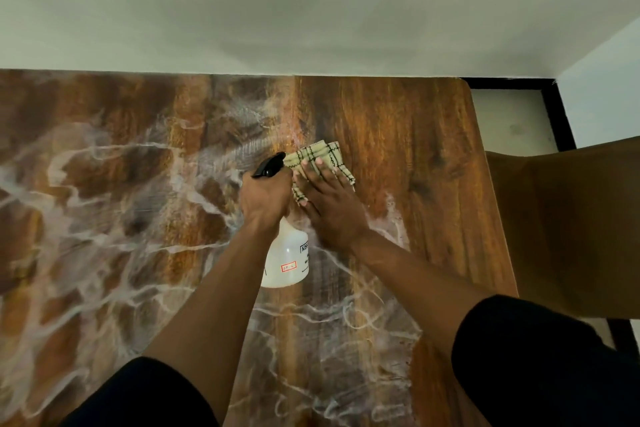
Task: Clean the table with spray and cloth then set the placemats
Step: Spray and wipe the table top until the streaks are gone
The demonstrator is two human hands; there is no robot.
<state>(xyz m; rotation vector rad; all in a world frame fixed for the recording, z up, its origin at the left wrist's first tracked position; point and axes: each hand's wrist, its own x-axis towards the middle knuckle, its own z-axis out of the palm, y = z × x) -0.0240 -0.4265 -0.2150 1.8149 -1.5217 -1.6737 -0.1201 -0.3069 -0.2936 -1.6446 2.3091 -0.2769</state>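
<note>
Right around the middle of the frame, the checked cloth point(320, 163) lies flat on the wooden table point(415, 149) with the right hand point(329, 204) pressing on it, fingers straight and spread. Just beside it the left hand point(266, 196) grips the spray bottle point(286, 262) by the neck, black nozzle aimed at the upper left.

Wiping looks like the step in hand, and white foamy streaks point(104, 218) cover the whole left and lower part, so I'd work long overlapping strokes leftward and keep the palm flat. Table edge is close on the right, with a brown chair point(561, 229) past it; a wall point(311, 10) runs along the top, so there's lots of room left. No placemats in view yet.
</note>
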